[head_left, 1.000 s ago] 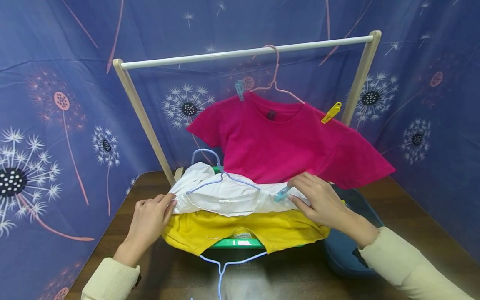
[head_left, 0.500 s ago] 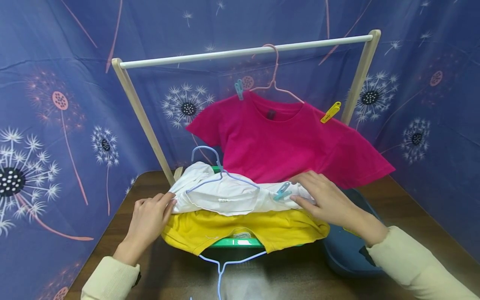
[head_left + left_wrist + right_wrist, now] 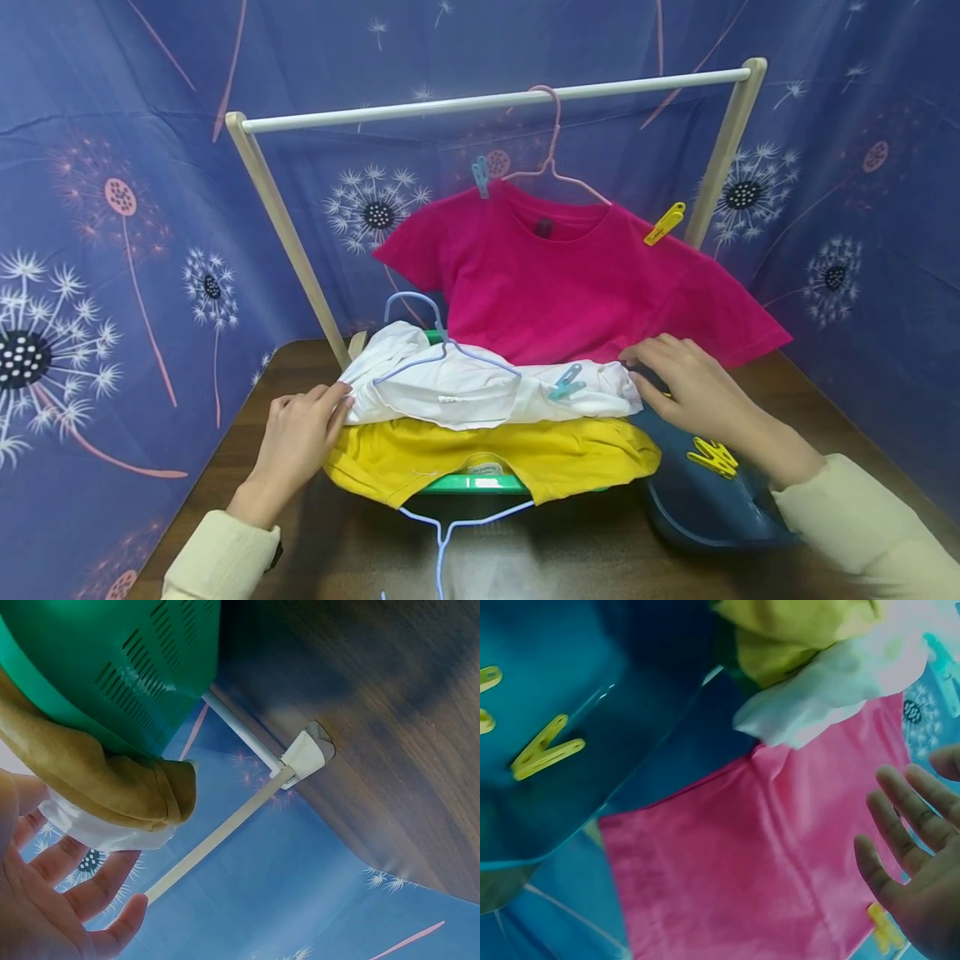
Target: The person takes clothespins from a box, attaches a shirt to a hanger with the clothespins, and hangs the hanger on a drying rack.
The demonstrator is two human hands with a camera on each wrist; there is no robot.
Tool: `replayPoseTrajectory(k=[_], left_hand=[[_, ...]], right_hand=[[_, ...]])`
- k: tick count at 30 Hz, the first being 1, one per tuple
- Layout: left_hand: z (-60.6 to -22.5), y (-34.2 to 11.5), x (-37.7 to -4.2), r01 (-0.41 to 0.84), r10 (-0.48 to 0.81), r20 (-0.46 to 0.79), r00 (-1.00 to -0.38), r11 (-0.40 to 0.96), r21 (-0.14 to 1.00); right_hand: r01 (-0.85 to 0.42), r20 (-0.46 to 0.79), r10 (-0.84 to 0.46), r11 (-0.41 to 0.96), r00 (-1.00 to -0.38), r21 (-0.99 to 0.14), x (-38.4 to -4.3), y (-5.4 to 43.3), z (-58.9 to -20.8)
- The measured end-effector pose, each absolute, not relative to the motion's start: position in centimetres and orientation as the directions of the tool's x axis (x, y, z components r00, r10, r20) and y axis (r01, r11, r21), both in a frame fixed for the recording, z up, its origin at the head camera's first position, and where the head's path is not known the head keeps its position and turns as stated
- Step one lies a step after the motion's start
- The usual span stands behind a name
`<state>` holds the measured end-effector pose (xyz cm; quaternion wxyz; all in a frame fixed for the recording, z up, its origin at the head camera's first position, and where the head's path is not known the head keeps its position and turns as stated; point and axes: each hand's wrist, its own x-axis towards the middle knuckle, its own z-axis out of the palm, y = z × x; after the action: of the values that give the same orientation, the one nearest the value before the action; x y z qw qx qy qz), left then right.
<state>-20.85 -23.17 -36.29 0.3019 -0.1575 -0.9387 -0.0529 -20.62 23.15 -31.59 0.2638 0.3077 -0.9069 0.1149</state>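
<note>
The left hand [image 3: 300,442] is touching a white shirt [image 3: 472,404], perhaps steadying it; whether that grip is pinching, I cannot tell. The shirt is overlying a yellow shirt [image 3: 577,454], a blue clothespin [image 3: 567,385] likely fixing its hanger [image 3: 444,343]. A pink shirt [image 3: 555,292] is hanging behind, crowding the right hand [image 3: 701,387], its grip wide, empty; yellow clothespins [image 3: 712,457] are lying in a bin [image 3: 693,521].

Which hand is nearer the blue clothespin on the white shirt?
Right. The right hand is just right of the blue clothespin, by the end of the white shirt; the left hand is at that shirt's opposite end.
</note>
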Motion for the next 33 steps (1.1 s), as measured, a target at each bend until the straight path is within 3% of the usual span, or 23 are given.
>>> replayPoseTrajectory(k=[10, 20, 33], left_hand=[[-36.2, -23.1, -20.9, 0.328, 0.266, 0.572, -0.776, 0.945, 0.005], [-36.2, -23.1, -20.9, 0.331, 0.266, 0.572, -0.776, 0.944, 0.009], [-36.3, -23.3, -20.9, 0.324, 0.261, 0.566, -0.782, 0.946, 0.012]], right_hand=[[-0.521, 0.475, -0.477, 0.852, -0.739, 0.046, -21.1, 26.1, -33.2], [-0.454, 0.264, -0.490, 0.871, -0.831, 0.185, -21.5, 27.9, -34.4], [-0.450, 0.123, -0.498, 0.847, -0.858, 0.283, -22.2, 29.0, -37.4]])
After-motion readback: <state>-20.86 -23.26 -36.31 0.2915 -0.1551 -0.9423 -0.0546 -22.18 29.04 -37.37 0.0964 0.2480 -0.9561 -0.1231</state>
